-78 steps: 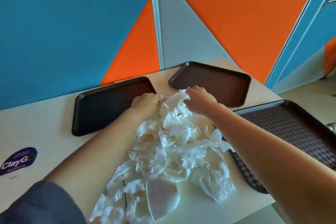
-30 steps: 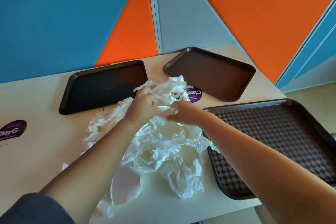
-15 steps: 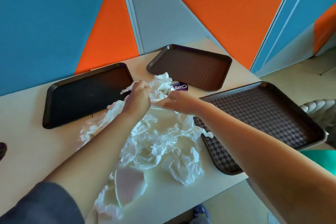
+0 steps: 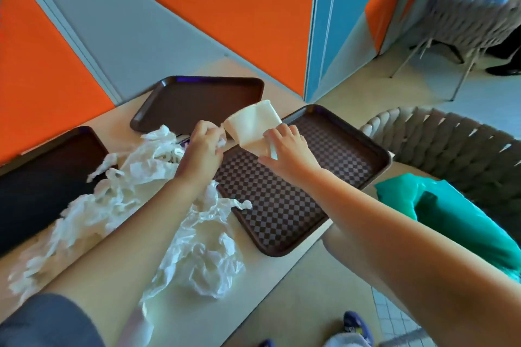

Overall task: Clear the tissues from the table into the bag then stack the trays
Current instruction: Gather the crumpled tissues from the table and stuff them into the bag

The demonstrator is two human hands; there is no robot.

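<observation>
Tissues (image 4: 118,200) crumpled on the table (image 4: 253,290), between black tray (image 4: 42,177) and checkered tray (image 4: 296,191). Left hand (image 4: 201,148) and right hand (image 4: 287,146) both pinch a folded napkin (image 4: 251,127) above the checkered tray. Green bag (image 4: 451,220) hangs at right, off the table.

Canteen or cafe seating area, brown serving trays (image 4: 304,177) on table (image 4: 253,290), woven chairs (image 4: 451,149), bright wall panels (image 4: 225,3)
</observation>
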